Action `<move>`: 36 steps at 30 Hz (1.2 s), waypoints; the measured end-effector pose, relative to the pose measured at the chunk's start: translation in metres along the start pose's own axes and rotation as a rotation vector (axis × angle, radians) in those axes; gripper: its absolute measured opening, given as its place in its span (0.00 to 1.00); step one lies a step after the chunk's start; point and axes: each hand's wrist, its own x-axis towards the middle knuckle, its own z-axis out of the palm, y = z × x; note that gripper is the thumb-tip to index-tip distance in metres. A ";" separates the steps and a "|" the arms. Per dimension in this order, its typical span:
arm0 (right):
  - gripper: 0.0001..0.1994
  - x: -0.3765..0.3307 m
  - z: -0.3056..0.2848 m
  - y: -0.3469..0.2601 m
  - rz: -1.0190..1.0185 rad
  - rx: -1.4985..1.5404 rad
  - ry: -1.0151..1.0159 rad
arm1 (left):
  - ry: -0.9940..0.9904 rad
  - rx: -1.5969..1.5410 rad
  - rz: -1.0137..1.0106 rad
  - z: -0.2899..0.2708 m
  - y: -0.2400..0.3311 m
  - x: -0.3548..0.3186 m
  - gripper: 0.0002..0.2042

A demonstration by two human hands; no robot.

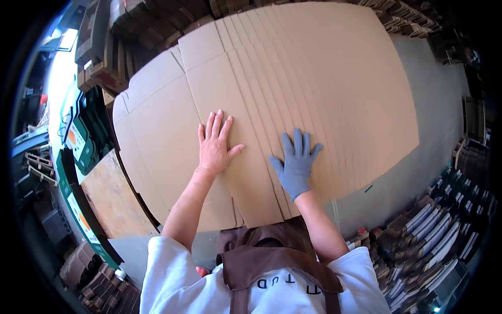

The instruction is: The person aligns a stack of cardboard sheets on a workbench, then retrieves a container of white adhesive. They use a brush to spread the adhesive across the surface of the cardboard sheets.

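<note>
Large flat cardboard sheets lie fanned out in front of me, each overlapping the one beside it, their edges forming close parallel lines. My left hand is bare and rests on a sheet left of the middle, its fingers spread. On the sheets to the right lies my right hand, in a grey glove, also with fingers apart. Both palms face down on the cardboard, and neither hand grips anything. At the left a wider cardboard sheet with crease lines shows. What carries the sheets is mostly hidden.
A plywood board stands at the left, beside green printed sheets. Wooden pallets and stacked brown cardboard are at the back left. Bundled flat cardboard fills the lower right. Grey floor shows on the right.
</note>
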 end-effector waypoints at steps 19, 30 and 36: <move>0.33 -0.054 -0.063 0.136 -0.235 -0.165 -0.182 | -0.165 0.134 -0.075 -0.041 0.040 0.015 0.44; 0.30 -0.019 -0.085 0.231 -0.414 -0.176 -0.061 | -0.309 0.220 -0.291 -0.055 0.072 0.030 0.51; 0.25 -0.009 -0.084 0.241 -0.404 -0.030 -0.071 | -0.352 0.229 -0.341 -0.045 0.077 0.033 0.51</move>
